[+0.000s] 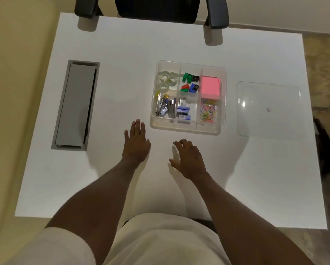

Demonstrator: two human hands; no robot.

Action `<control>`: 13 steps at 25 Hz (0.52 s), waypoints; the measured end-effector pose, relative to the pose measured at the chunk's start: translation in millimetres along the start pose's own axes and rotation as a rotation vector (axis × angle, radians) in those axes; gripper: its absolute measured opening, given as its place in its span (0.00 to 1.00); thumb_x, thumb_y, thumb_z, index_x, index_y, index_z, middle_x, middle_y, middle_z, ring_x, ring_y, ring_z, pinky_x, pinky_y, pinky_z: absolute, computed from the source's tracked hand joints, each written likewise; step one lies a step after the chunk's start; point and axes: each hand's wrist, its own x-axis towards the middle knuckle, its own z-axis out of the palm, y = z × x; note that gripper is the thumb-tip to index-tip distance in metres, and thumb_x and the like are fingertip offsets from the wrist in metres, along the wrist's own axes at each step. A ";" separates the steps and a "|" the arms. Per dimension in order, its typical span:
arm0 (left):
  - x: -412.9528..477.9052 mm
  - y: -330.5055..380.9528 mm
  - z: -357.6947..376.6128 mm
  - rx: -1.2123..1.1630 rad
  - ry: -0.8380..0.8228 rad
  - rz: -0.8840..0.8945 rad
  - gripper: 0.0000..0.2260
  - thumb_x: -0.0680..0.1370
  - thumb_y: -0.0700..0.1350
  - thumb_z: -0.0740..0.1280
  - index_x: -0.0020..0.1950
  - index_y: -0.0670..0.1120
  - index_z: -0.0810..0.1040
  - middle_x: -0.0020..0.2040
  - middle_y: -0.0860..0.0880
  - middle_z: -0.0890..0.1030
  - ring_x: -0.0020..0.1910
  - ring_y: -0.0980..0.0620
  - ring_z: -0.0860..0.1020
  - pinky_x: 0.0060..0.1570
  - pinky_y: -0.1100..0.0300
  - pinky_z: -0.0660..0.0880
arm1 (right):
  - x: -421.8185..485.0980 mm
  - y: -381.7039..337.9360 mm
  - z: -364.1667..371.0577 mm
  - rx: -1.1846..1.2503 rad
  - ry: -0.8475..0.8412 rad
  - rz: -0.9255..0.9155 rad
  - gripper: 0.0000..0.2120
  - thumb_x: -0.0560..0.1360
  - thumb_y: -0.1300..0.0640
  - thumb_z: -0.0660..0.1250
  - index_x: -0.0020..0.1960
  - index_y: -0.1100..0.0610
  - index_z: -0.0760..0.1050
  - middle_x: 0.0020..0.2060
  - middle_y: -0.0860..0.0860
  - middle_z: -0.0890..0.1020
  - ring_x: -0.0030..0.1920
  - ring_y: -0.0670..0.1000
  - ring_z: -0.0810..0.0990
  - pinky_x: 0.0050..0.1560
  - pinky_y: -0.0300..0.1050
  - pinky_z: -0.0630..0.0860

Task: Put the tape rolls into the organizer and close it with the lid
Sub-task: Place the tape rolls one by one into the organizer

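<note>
Three clear tape rolls [167, 79] lie together in the far-left compartment of the organizer [187, 129], which sits open near the middle of the white table [122, 54]. Its other compartments hold coloured sharpeners [190, 83], a pink notepad [211, 86], staplers [165, 108], staple boxes [183, 112] and paper clips [208, 110]. Lid [268, 109]: clear, flat on the table, to the right of the organizer and apart from it.

Left hand [136, 143]: palm down on the table just beside the organizer's near-left corner, fingers straight and close together, holding nothing. Right hand [189, 159]: near the organizer's front edge, fingers loosely curled and slightly spread, empty; whether it touches the table cannot be told.

A grey cable tray [75, 105] is set into the table at the left. A black chair [152, 8] stands at the far edge.
</note>
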 end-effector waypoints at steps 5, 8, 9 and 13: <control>0.1 2.2 3.8 -0.025 0.018 -0.016 0.32 0.86 0.48 0.55 0.85 0.41 0.44 0.86 0.41 0.42 0.85 0.42 0.42 0.83 0.38 0.46 | -19.9 5.8 10.1 0.040 -0.078 0.000 0.26 0.72 0.48 0.74 0.67 0.54 0.72 0.62 0.52 0.75 0.59 0.55 0.76 0.57 0.52 0.78; -0.3 2.7 6.5 -0.040 0.026 -0.026 0.32 0.85 0.48 0.54 0.85 0.42 0.43 0.86 0.42 0.41 0.85 0.43 0.41 0.83 0.38 0.45 | -13.3 1.2 5.1 0.101 -0.049 -0.008 0.23 0.73 0.53 0.75 0.65 0.56 0.74 0.61 0.54 0.76 0.58 0.55 0.76 0.56 0.51 0.80; 0.2 2.6 7.1 -0.046 0.029 -0.027 0.32 0.85 0.48 0.54 0.85 0.42 0.43 0.86 0.42 0.41 0.85 0.43 0.41 0.83 0.39 0.45 | -7.9 -1.2 0.6 0.114 -0.020 -0.021 0.24 0.73 0.52 0.75 0.65 0.56 0.74 0.61 0.54 0.76 0.58 0.55 0.77 0.56 0.50 0.81; 0.0 3.6 10.6 -0.045 0.063 -0.028 0.32 0.85 0.48 0.55 0.85 0.42 0.45 0.86 0.41 0.43 0.85 0.42 0.43 0.83 0.38 0.46 | 33.1 -12.4 -27.3 0.076 0.144 -0.106 0.26 0.72 0.50 0.77 0.66 0.57 0.74 0.62 0.57 0.78 0.59 0.56 0.79 0.58 0.50 0.80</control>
